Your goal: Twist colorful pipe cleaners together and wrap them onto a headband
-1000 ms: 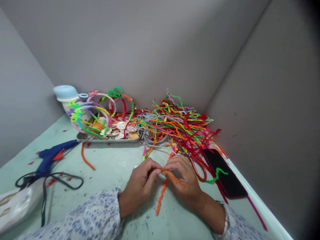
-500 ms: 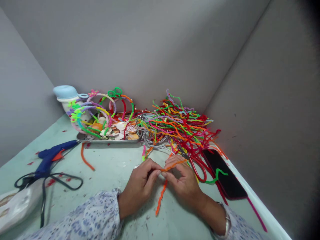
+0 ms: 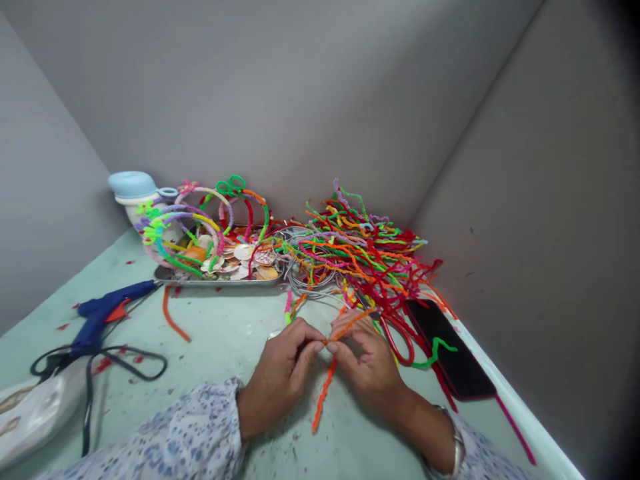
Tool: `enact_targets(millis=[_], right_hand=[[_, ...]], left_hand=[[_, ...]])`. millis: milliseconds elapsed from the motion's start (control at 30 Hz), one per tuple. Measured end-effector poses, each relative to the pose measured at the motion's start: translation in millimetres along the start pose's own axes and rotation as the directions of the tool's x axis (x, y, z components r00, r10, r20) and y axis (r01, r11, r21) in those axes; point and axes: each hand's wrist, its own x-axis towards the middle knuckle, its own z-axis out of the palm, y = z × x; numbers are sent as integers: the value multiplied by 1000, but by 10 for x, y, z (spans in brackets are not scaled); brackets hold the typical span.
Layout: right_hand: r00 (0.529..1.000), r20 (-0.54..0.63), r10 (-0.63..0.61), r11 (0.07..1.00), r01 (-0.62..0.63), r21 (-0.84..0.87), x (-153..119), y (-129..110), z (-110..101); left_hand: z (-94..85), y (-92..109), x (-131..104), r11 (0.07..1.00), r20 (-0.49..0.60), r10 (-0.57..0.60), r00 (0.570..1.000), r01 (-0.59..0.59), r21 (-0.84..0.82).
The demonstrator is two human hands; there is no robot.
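Note:
Between my hands is an orange pipe cleaner [image 3: 353, 323], its free end slanting up to the right. My left hand [image 3: 286, 373] pinches it between thumb and forefinger. On the other side my right hand [image 3: 369, 370] holds it in a pinch too, the fingertips of both hands almost touching. Another orange length [image 3: 324, 395] hangs or lies below the fingertips; whether it joins the held piece is hidden. Just beyond my right hand are red-handled scissors [image 3: 399, 341], partly covered by pipe cleaners.
A metal tray [image 3: 225, 283] holds shells and fuzzy headbands [image 3: 195, 217]. Beside it lies a tangled pile of pipe cleaners [image 3: 360, 250]. A blue glue gun [image 3: 100, 313] with a black cord is at left, a light-blue-lidded container [image 3: 133, 185] behind, a phone [image 3: 457, 363] at right.
The free end of the held orange pipe cleaner has tilted up more steeply. Both hands keep their pinch and have barely moved.

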Motion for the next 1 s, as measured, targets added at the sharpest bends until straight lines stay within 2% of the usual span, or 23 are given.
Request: enact_targets(millis=[267,500,600,767,1000], right_hand=[[1000,0,6,1000,-6,17,22,-23,1],[982,-158,-104,990,87,-108,3,15,14],[958,-206,-201,970,165,-181,-9,12,-14],[925,-145,-352,915,307,-263,-35,-13,-49],[911,-128,-393,887,338,-315,-17,-13,-62]], left_hand=[[8,-3,14,1000,-6,13,1000,-13,4],[2,-28,4,997,-61,-54,997,50,-62],[5,-41,8,992,-95,-77,993,67,-103],[5,-39,13,993,-93,-81,992,73,-88],[8,-37,5,995,-65,-65,996,60,-81]])
